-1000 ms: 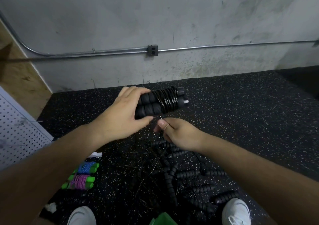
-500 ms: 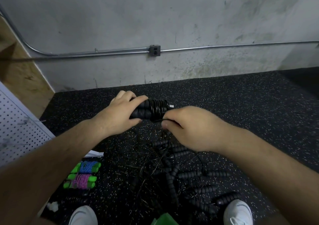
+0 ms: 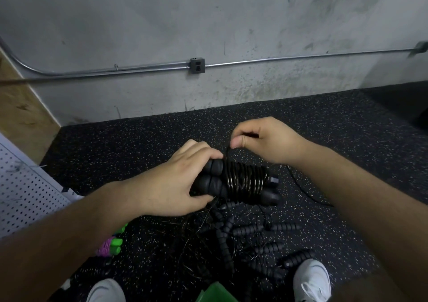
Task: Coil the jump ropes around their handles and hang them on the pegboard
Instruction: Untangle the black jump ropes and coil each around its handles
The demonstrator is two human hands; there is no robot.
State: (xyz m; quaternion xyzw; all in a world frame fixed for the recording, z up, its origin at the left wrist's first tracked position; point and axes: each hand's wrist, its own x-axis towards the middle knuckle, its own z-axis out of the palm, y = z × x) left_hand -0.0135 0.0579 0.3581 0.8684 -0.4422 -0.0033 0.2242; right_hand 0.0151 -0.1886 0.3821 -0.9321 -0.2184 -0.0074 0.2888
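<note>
two black handles [image 3: 211, 183] wound with rope [image 3: 245, 178]
left hand [image 3: 171, 186] grips the paired handles; right hand [image 3: 266, 140] pinches the rope's free end just above the coil.

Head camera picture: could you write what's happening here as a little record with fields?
left hand: grips the paired black handles
right hand: pinches the rope above its wound part
winding: many turns round the handles
floor: tangled pile of black jump ropes, a pink-and-green bundle
pegboard: white, at the left edge
</note>
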